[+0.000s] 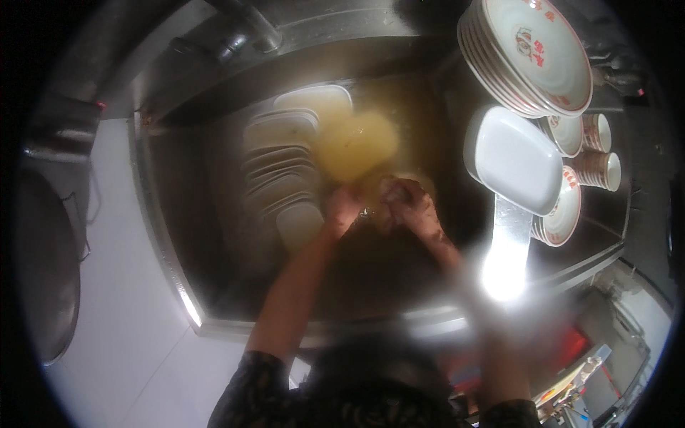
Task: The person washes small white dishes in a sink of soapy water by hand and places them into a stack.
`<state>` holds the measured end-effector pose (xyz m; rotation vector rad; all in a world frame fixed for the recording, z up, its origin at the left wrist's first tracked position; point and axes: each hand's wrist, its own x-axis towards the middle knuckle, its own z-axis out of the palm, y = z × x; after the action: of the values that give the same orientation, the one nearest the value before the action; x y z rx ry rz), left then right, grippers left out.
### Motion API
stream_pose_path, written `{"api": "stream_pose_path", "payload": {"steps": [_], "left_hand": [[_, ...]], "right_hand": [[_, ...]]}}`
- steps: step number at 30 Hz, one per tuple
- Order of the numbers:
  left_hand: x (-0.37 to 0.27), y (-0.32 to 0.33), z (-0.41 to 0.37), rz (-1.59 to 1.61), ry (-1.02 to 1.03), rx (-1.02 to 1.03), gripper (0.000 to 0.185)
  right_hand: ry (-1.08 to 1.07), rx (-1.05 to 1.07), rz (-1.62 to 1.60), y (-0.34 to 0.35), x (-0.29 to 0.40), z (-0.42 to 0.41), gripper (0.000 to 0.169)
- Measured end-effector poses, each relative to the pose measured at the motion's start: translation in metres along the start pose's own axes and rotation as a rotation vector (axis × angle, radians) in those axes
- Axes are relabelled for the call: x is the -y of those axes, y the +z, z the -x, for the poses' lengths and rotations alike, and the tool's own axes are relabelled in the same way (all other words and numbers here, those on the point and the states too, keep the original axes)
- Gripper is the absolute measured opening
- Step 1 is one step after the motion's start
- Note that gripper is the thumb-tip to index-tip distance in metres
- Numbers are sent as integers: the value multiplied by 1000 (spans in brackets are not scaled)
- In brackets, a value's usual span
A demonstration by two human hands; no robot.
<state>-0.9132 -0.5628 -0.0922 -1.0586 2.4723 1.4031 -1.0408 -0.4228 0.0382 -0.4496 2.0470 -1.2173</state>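
Note:
Both my hands are low in a stainless steel sink (374, 299) of cloudy yellowish water. My left hand (342, 208) is partly under the surface, its fingers blurred; it seems to be at the edge of a submerged dish. My right hand (411, 202) is bunched around a pale, wet cloth or scrubber (389, 195), over a pale round shape under the water. Just left of my left hand, several white rectangular dishes (281, 176) lean in a row underwater. Beyond my hands a rounded yellowish shape (356, 144) shows in the water; whether it is a dish or foam I cannot tell.
Right of the basin stand stacked patterned plates (546, 59), white rectangular dishes (516, 160), smaller plates (562, 214) and stacked cups (599, 170). A metal faucet (257, 27) is at the back left. A large round metal pan or lid (48, 267) lies at the far left.

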Motion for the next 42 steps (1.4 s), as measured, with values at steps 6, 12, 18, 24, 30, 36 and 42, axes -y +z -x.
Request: {"api": "stream_pose_path", "payload": {"steps": [6, 12, 18, 24, 30, 36, 42], "left_hand": [[-27, 12, -6, 9, 24, -4, 36], [-29, 20, -6, 175, -123, -24, 28], [-33, -20, 1, -80, -50, -76, 24], [-84, -72, 33, -7, -41, -116, 29], [-48, -99, 63, 131, -235, -37, 34], [-43, -85, 69, 571, -257, -139, 33], [-24, -65, 57, 661, -210, -79, 30]], "right_hand": [[153, -43, -48, -38, 27, 23, 33], [20, -74, 48, -38, 14, 31, 29], [143, -94, -301, -32, 30, 36, 28], [-136, -20, -32, 55, -10, 18, 35], [-3, 206, -310, 97, -39, -9, 35], [-135, 181, 451, 117, -34, -12, 45], [-495, 16, 186, 112, -19, 13, 33]]}}
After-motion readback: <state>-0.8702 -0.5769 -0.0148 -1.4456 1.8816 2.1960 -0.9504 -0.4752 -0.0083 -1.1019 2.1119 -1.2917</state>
